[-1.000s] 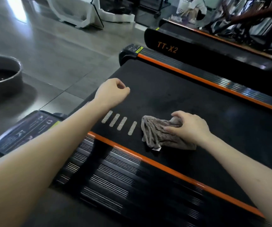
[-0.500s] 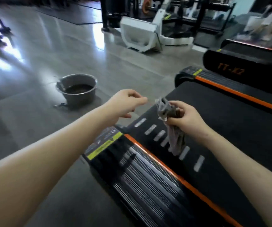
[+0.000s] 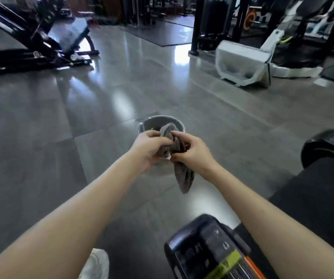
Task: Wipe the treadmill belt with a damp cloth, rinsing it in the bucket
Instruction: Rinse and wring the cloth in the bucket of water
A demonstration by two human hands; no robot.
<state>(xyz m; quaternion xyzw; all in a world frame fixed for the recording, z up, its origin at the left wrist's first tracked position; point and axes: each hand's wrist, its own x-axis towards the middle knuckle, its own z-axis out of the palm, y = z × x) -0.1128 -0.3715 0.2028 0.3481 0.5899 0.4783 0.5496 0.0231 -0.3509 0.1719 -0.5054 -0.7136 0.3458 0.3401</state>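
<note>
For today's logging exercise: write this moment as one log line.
step: pre-rinse | left hand: grips cloth | right hand: grips cloth | cloth: bunched, end hanging, in front of bucket

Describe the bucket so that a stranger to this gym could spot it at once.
Start at the shiny grey floor beside the treadmill. In the open, just beyond the left hand and right hand that grip the cloth, stands the bucket. It is the only small round grey vessel; its neighbours are large gym machines.
</note>
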